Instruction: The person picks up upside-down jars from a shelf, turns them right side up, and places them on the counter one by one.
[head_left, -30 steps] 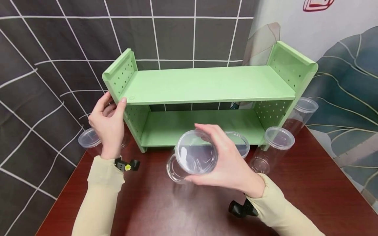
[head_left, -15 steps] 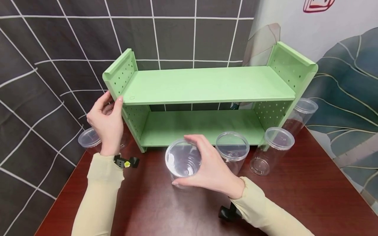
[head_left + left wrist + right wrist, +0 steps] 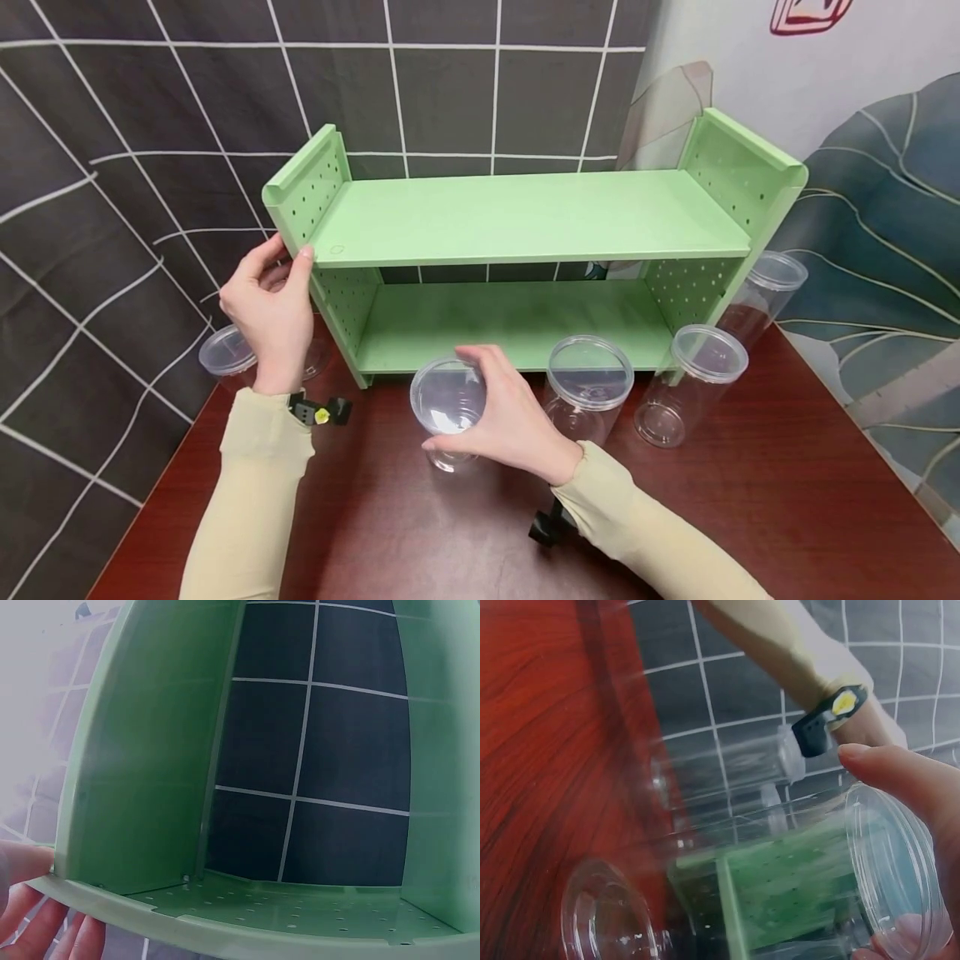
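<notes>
My right hand [image 3: 506,417] grips a clear plastic jar [image 3: 448,396] round its lidded top, in front of the green two-tier shelf [image 3: 525,217]. In the right wrist view the jar [image 3: 615,907] lies across the picture, thumb and fingers round its lid [image 3: 896,870]. My left hand [image 3: 272,312] holds the shelf's left side panel, thumb at the front edge by the upper board. In the left wrist view the fingers [image 3: 45,930] curl under that panel [image 3: 225,930]. Just right of the held jar stands another clear lidded jar [image 3: 588,387].
Another clear jar [image 3: 697,383] stands before the shelf's right end, with one more jar [image 3: 765,287] behind it. To the left, a lidded jar [image 3: 227,350] sits partly behind my left hand. The reddish-brown table [image 3: 420,542] meets a dark grid-patterned backdrop [image 3: 450,100].
My right hand has carried the jar left and lowered it toward the table, uncovering the jar to its right. The left hand stays at the shelf's side, its thumb shifted slightly.
</notes>
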`<state>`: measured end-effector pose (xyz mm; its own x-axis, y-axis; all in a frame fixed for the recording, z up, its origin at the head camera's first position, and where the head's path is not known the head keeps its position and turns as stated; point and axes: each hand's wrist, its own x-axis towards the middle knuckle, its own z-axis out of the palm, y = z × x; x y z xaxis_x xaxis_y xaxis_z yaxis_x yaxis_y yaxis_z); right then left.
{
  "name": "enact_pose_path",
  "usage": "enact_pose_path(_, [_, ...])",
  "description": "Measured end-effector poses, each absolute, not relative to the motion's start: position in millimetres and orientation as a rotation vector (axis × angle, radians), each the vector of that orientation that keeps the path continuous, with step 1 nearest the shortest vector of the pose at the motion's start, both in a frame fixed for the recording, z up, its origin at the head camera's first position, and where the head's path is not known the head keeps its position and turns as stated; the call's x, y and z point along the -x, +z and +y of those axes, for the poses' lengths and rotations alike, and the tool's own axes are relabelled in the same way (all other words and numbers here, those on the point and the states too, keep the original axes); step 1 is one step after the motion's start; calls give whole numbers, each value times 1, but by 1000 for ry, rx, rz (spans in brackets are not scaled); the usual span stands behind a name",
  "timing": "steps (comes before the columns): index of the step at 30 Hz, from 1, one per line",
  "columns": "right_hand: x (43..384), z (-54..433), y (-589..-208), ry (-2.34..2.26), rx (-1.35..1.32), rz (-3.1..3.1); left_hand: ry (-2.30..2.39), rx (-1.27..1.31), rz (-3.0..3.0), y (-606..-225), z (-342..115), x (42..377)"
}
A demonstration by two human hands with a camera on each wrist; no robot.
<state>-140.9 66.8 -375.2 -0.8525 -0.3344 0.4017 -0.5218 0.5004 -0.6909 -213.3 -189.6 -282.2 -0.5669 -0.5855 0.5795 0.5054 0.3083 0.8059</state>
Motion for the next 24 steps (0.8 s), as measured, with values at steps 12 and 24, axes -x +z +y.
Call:
enact_pose_path(12, [160,54,-382,1335,-703,-2521,-1387,-47,-1646,-285,-191,214])
enact_pose_path(24, [169,46,-383,1324,-642,-2502,-1408,-48,-1639,-286,-192,216])
